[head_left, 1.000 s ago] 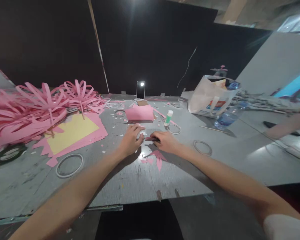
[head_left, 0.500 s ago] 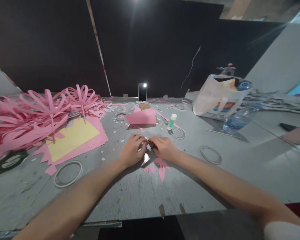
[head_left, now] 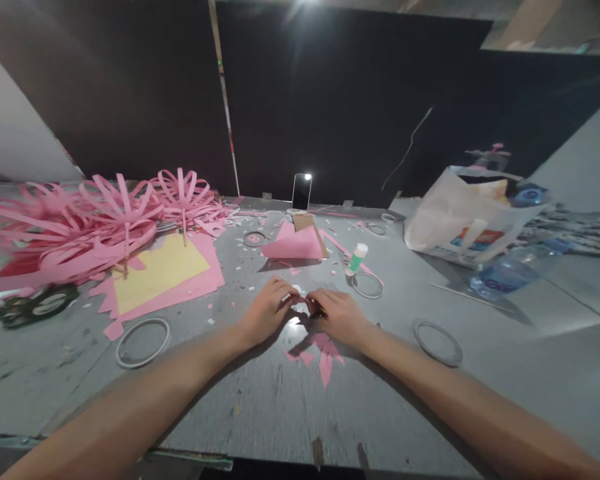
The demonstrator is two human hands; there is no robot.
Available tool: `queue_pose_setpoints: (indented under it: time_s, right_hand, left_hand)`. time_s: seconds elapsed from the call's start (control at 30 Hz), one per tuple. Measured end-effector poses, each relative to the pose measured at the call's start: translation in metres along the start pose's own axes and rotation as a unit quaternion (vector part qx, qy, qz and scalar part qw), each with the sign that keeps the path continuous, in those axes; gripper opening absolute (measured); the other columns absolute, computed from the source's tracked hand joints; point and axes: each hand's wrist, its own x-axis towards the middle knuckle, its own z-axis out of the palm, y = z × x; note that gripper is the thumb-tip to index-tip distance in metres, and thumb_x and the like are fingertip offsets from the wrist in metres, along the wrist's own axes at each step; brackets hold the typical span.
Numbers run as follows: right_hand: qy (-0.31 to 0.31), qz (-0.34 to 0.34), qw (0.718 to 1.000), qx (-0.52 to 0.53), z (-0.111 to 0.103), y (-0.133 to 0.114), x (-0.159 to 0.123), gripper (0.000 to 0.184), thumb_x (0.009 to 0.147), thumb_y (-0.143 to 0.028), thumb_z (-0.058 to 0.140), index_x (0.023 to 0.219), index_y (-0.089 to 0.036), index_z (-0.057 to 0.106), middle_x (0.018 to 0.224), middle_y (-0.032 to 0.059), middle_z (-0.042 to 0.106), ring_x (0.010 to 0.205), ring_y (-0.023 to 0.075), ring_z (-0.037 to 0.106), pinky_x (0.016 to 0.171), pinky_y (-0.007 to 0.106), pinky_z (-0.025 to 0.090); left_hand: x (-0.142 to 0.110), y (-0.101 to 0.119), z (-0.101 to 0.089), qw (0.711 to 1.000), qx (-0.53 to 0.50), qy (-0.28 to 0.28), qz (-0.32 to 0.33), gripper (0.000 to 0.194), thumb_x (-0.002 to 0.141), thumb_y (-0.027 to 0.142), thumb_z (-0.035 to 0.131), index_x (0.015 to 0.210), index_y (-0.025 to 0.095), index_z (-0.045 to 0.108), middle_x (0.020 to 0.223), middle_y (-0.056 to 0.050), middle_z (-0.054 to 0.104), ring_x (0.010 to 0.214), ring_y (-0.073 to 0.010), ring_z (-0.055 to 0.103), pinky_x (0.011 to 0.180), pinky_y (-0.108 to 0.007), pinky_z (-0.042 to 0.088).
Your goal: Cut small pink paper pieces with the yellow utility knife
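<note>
My left hand [head_left: 271,308] and my right hand [head_left: 341,315] meet above the middle of the table, fingertips close together. Both are closed in a pinch on something small that the fingers mostly hide. A speck of yellow and a dark bit show at my right fingers. Just below my hands lie pink paper cutouts [head_left: 326,363] with pointed ends. Beyond them a folded sheet of pink paper [head_left: 296,245] stands on the table, partly over brown cardboard. A glue stick [head_left: 359,259] with a white cap stands to its right.
Pink paper-strip flowers [head_left: 125,207] pile up at left, beside yellow paper [head_left: 167,270] and dark green scissors-like handles [head_left: 37,305]. A phone [head_left: 301,191] leans at the back. Rings [head_left: 143,343] lie about. At right are a white bag [head_left: 437,223] and a plastic bottle [head_left: 513,275].
The view has shifted, so things sit slightly lower and mostly further right. My hands remain together, fingers slightly repositioned. The forearm at the far right edge has nearly left view.
</note>
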Motion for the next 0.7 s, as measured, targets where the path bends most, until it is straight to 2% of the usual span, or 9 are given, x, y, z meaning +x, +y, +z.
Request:
queue_pose_setpoints:
  time_s: [0.17, 0.3, 0.43, 0.53, 0.6, 0.7]
  right_hand:
    - [0.0, 0.012, 1.0, 0.018, -0.001, -0.001, 0.0, 0.04, 0.073, 0.004, 0.058, 0.103, -0.022, 0.061, 0.09, 0.0001, 0.072, 0.076, 0.0181, 0.066, 0.071, 0.029, 0.044]
    - [-0.028, 0.03, 0.999, 0.024, -0.001, -0.001, -0.001, 0.037, 0.077, 0.005, 0.059, 0.101, -0.023, 0.063, 0.09, -0.0005, 0.074, 0.078, 0.0183, 0.069, 0.074, 0.029, 0.045]
    - [-0.027, 0.037, 0.999, -0.005, 0.001, 0.0, 0.001, 0.032, 0.09, -0.003, 0.066, 0.117, -0.02, 0.066, 0.101, 0.0055, 0.078, 0.088, 0.0229, 0.074, 0.076, 0.033, 0.05]
    - [-0.017, 0.041, 0.999, -0.018, 0.005, -0.001, 0.006, 0.021, 0.101, -0.016, 0.066, 0.122, -0.02, 0.065, 0.106, 0.0091, 0.079, 0.092, 0.0264, 0.076, 0.078, 0.036, 0.054]
    - [-0.019, 0.04, 0.999, -0.012, 0.006, -0.002, 0.008, 0.02, 0.104, -0.02, 0.066, 0.124, -0.021, 0.064, 0.109, 0.0101, 0.079, 0.095, 0.0277, 0.076, 0.079, 0.038, 0.057]
    - [-0.027, 0.039, 0.999, 0.005, 0.007, -0.002, 0.009, 0.03, 0.101, -0.014, 0.067, 0.13, -0.021, 0.062, 0.115, 0.0114, 0.078, 0.102, 0.0289, 0.077, 0.085, 0.04, 0.059]
  left_hand:
    - [0.0, 0.004, -0.002, 0.999, -0.029, 0.005, -0.031, 0.021, 0.113, 0.028, 0.058, 0.101, 0.021, 0.074, 0.098, -0.006, 0.077, 0.102, -0.0236, 0.065, 0.095, -0.038, 0.053]
    - [0.001, 0.005, -0.004, 0.989, -0.061, 0.038, -0.127, 0.022, 0.11, 0.031, 0.061, 0.097, 0.022, 0.076, 0.1, -0.006, 0.078, 0.1, -0.023, 0.068, 0.093, -0.037, 0.055]
    - [0.004, -0.002, -0.007, 0.953, -0.124, 0.104, -0.257, 0.023, 0.104, 0.041, 0.065, 0.102, 0.022, 0.078, 0.106, -0.007, 0.081, 0.097, -0.023, 0.074, 0.086, -0.036, 0.06]
    - [0.006, -0.008, -0.009, 0.922, -0.178, 0.126, -0.321, 0.031, 0.1, 0.049, 0.069, 0.106, 0.02, 0.077, 0.109, -0.008, 0.081, 0.081, -0.0215, 0.077, 0.075, -0.034, 0.061]
    - [0.006, -0.009, -0.01, 0.912, -0.196, 0.126, -0.338, 0.035, 0.098, 0.052, 0.07, 0.111, 0.019, 0.076, 0.113, -0.009, 0.081, 0.071, -0.0197, 0.078, 0.068, -0.032, 0.059]
    - [0.006, -0.009, -0.01, 0.913, -0.196, 0.126, -0.335, 0.038, 0.098, 0.052, 0.07, 0.114, 0.019, 0.076, 0.114, -0.01, 0.081, 0.067, -0.0187, 0.079, 0.064, -0.029, 0.058]
